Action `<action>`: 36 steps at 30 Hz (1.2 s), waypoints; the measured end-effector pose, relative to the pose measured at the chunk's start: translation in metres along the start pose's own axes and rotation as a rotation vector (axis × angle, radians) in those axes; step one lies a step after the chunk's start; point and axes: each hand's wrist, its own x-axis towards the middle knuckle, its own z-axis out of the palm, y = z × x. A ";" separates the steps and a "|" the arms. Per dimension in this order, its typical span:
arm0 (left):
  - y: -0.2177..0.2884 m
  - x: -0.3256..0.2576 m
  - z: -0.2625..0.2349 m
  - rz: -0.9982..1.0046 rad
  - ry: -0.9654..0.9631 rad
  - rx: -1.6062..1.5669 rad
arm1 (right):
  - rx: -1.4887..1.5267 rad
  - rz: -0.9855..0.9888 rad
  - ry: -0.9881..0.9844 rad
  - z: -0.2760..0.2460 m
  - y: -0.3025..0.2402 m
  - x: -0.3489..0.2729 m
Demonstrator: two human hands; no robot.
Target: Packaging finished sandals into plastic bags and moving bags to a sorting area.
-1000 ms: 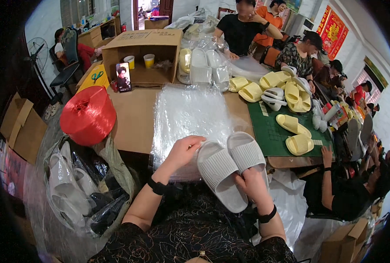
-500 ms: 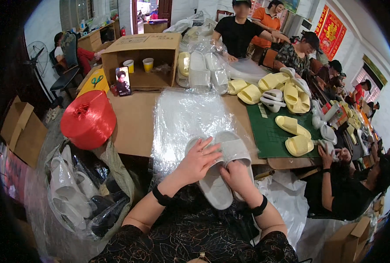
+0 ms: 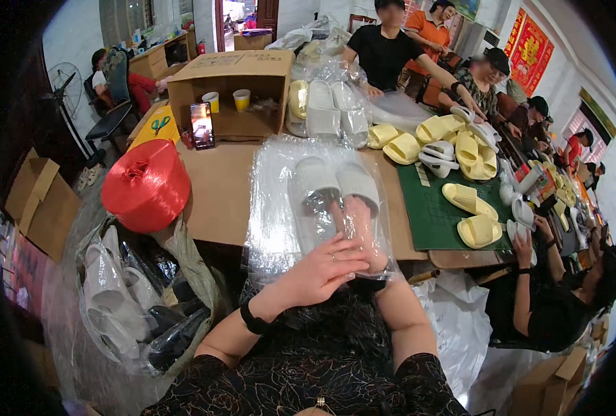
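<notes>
A pair of light grey slippers (image 3: 313,177) lies inside a clear plastic bag (image 3: 270,201), toes toward the far end, on top of a stack of similar bags. Through the film I see my right hand (image 3: 358,232), inside the bag up to the wrist, with its fingers closed on the slippers near their straps. Its fingertips are partly hidden by the slippers and glare. My left hand (image 3: 322,269) rests across the bag's near end, beside my right wrist, with fingers stretched out and lying flat on the film.
A red twine roll (image 3: 146,186) stands left, above a sack of bagged slippers (image 3: 117,298). Behind are an open cardboard box (image 3: 232,66) and a phone (image 3: 201,125). Yellow slippers (image 3: 479,231) lie on a green mat (image 3: 419,208) at right. Co-workers sit along the table.
The grey slippers have moved forward into the clear bag, with my right hand inside it. My left hand has come off the slippers, back to the bag's near end.
</notes>
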 end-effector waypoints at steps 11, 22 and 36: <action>-0.025 -0.038 -0.021 -0.268 0.298 -0.079 | 0.173 -0.242 0.187 -0.005 -0.024 -0.028; -0.093 -0.040 -0.038 -1.124 0.209 0.135 | 1.083 0.471 -0.345 -0.151 0.040 -0.128; -0.124 -0.072 -0.020 -1.041 0.310 -0.414 | 0.616 0.581 -0.399 -0.063 0.086 -0.080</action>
